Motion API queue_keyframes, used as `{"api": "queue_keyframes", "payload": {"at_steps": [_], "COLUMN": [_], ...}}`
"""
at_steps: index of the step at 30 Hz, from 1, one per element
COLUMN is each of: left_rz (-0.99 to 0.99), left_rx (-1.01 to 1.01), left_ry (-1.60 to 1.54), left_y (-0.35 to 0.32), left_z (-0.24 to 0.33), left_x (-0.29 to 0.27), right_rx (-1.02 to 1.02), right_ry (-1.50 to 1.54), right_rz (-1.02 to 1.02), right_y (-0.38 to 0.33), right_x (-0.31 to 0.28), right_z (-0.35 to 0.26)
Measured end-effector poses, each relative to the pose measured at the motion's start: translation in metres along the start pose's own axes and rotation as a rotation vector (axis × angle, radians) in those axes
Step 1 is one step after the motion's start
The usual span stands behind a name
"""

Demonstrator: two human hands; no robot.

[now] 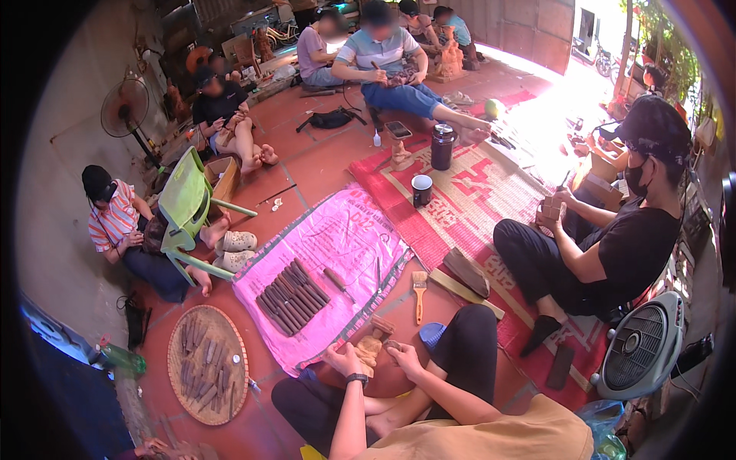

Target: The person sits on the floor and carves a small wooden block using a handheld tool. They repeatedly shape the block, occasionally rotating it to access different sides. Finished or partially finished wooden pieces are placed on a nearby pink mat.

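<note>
A small light-brown wood carving [369, 349] sits in front of my lap, above my crossed legs. My left hand [344, 360], with a dark band on its wrist, is closed around the carving's left side. Close by on the right, my right hand [405, 359] has its fingers pinched together; what they hold is too small to make out. A brown wooden piece [382, 325] shows just beyond the carving. On a pink sack [360, 230] ahead lie several dark-handled carving tools [293, 297], lined up in rows, with one more tool [337, 280] apart from them.
A round woven tray [178, 368] of carving tools lies at left. A paintbrush [418, 295], wood pieces [466, 272], a mug [422, 188] and a dark flask [442, 147] are ahead. A person in black [632, 230] sits at right beside a fan [644, 345]; several others work farther off.
</note>
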State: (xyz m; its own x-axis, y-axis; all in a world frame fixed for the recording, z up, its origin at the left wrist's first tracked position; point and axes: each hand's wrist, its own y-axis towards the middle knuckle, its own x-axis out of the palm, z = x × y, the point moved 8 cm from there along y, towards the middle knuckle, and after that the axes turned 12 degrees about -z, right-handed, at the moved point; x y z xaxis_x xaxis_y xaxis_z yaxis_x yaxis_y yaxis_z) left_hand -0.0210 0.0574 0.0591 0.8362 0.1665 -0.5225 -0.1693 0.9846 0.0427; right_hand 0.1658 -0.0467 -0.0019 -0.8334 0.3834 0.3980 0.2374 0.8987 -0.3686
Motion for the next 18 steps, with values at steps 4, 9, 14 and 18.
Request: {"api": "queue_keyframes", "payload": {"at_steps": [4,9,14,18], "left_rz": [0.014,-0.128,-0.119,-0.122], "left_rx": [-0.151,-0.160,-0.254,-0.222], "left_ry": [-0.197,-0.288,-0.056,-0.114], "left_y": [-0.005,0.001,-0.010,-0.011], "left_z": [-0.033,-0.065,-0.019,-0.010], "left_x": [0.004,0.016,0.001,-0.005], "right_rx": [-0.031,-0.362,-0.316,-0.377], "right_ry": [-0.254,-0.955,-1.063,-1.031], "right_rz": [-0.025,-0.025,-0.038,-0.028], "right_y": [-0.002,0.015,0.019,0.014], "right_x": [0.045,0.101,0.118,0.121], "right_z": [-0.039,-0.068,-0.059,-0.062]}}
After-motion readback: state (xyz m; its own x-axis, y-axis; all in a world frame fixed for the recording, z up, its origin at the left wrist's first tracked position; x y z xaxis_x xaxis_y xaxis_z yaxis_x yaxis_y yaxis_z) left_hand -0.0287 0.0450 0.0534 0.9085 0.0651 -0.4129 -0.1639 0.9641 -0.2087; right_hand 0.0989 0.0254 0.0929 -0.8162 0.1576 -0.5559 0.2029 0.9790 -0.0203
